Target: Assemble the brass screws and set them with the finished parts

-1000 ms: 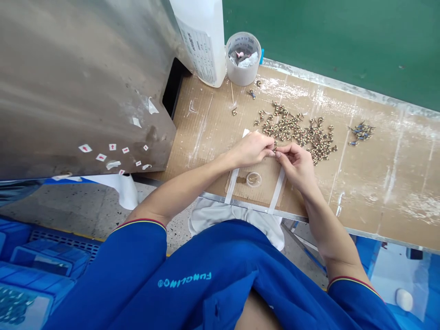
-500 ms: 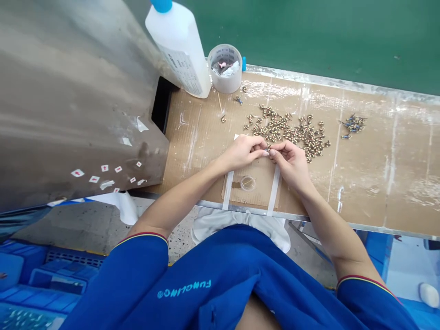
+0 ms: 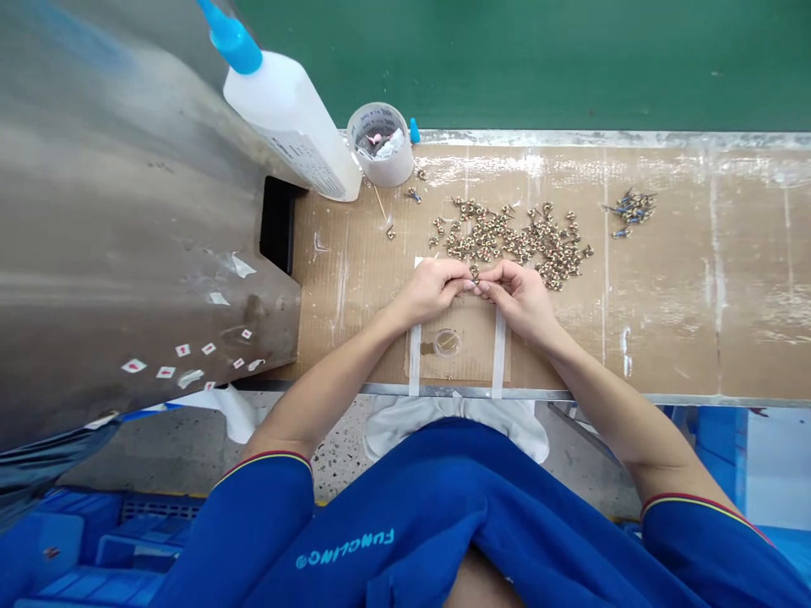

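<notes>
My left hand [image 3: 436, 288] and my right hand [image 3: 518, 295] meet fingertip to fingertip over the cardboard-covered bench. Between them they pinch a small brassy metal piece [image 3: 475, 272], its lower part hidden by my fingers. Just beyond my hands spreads a loose pile of similar small brassy pieces [image 3: 487, 235], too small to name exactly. Farther right sits a smaller cluster of such pieces with blue parts [image 3: 634, 208]. Nearer my body, a small round clear dish [image 3: 447, 343] rests on a cardboard pad [image 3: 465, 363] edged by two white tape strips.
A white bottle with a blue nozzle [image 3: 291, 122] stands at the back left. Beside it is a tape-roll cup [image 3: 381, 145] holding scraps, with a thin wooden stick [image 3: 380, 203] in front. A metal housing [image 3: 152, 219] borders the left; a green surface [image 3: 538, 67] lies behind.
The camera view has shifted and levelled slightly. My hands stay together on the small piece, whose brassy top now shows above my fingertips.
</notes>
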`<state>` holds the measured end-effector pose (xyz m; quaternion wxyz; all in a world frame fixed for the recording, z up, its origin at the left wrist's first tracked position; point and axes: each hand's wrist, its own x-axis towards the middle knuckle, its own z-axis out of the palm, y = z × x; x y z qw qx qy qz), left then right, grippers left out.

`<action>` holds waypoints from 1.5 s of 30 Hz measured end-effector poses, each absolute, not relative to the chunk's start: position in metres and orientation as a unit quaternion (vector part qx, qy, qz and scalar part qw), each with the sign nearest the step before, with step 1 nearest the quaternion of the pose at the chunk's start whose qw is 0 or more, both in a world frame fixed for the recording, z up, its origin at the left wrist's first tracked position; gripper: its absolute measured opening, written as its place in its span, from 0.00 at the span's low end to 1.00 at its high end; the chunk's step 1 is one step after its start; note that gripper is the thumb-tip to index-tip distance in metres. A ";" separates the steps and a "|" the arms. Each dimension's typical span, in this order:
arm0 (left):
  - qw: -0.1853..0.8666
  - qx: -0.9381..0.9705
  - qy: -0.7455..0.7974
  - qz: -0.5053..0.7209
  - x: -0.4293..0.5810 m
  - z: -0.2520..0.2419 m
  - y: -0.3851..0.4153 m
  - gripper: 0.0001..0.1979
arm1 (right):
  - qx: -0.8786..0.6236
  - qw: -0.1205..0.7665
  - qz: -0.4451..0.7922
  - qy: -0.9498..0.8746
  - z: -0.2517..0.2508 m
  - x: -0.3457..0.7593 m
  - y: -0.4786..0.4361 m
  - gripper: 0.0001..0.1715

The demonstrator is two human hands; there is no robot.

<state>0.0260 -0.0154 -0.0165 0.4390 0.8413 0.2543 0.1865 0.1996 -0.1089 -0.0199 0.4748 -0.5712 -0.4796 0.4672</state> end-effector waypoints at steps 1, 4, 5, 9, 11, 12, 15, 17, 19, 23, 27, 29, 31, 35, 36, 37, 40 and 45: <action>0.431 0.847 0.250 0.187 0.026 -0.018 -0.015 0.10 | -0.571 0.470 0.469 -0.483 -0.019 0.200 -0.109 0.14; 0.416 0.861 0.230 0.183 0.025 -0.020 -0.015 0.11 | -0.574 0.447 0.468 -0.502 -0.017 0.202 -0.109 0.11; 0.414 0.864 0.226 0.178 0.025 -0.020 -0.015 0.11 | -0.575 0.438 0.464 -0.512 -0.016 0.203 -0.109 0.11; 0.422 0.861 0.230 0.164 0.024 -0.017 -0.015 0.10 | -0.582 0.421 0.436 -0.542 -0.014 0.203 -0.109 0.08; 0.438 0.851 0.232 0.171 0.025 -0.015 -0.016 0.10 | -0.580 0.424 0.430 -0.546 -0.015 0.203 -0.108 0.07; 0.447 0.846 0.233 0.175 0.025 -0.014 -0.016 0.10 | -0.577 0.429 0.433 -0.543 -0.015 0.203 -0.108 0.07; 0.467 0.832 0.242 0.177 0.026 -0.011 -0.016 0.11 | -0.558 0.456 0.466 -0.513 -0.017 0.201 -0.107 0.08; 0.479 0.823 0.252 0.172 0.025 -0.009 -0.016 0.11 | -0.542 0.478 0.492 -0.486 -0.019 0.199 -0.105 0.13; 0.491 0.814 0.265 0.163 0.024 -0.007 -0.015 0.11 | -0.532 0.496 0.502 -0.468 -0.019 0.199 -0.104 0.17; 0.513 0.797 0.285 0.144 0.022 -0.003 -0.014 0.12 | -0.535 0.504 0.507 -0.451 -0.018 0.199 -0.102 0.20; 0.507 0.801 0.286 0.139 0.022 -0.001 -0.014 0.13 | -0.543 0.510 0.501 -0.440 -0.018 0.200 -0.102 0.22; 0.500 0.806 0.283 0.141 0.024 0.000 -0.014 0.14 | -0.552 0.512 0.486 -0.443 -0.019 0.201 -0.102 0.20; 0.491 0.813 0.277 0.147 0.025 -0.001 -0.015 0.15 | -0.559 0.511 0.472 -0.451 -0.020 0.201 -0.102 0.18; 0.466 0.829 0.264 0.159 0.026 -0.003 -0.016 0.17 | -0.552 0.505 0.467 -0.471 -0.021 0.202 -0.101 0.13; 0.460 0.833 0.261 0.160 0.027 -0.004 -0.016 0.17 | -0.548 0.503 0.469 -0.476 -0.021 0.202 -0.101 0.11; 0.455 0.837 0.258 0.160 0.027 -0.004 -0.016 0.17 | -0.546 0.499 0.471 -0.480 -0.021 0.203 -0.101 0.11; 0.447 0.845 0.251 0.154 0.027 -0.006 -0.017 0.16 | -0.547 0.482 0.479 -0.489 -0.020 0.204 -0.101 0.09; 0.443 0.849 0.253 0.138 0.027 -0.008 -0.017 0.14 | -0.550 0.470 0.463 -0.512 -0.022 0.203 -0.102 0.08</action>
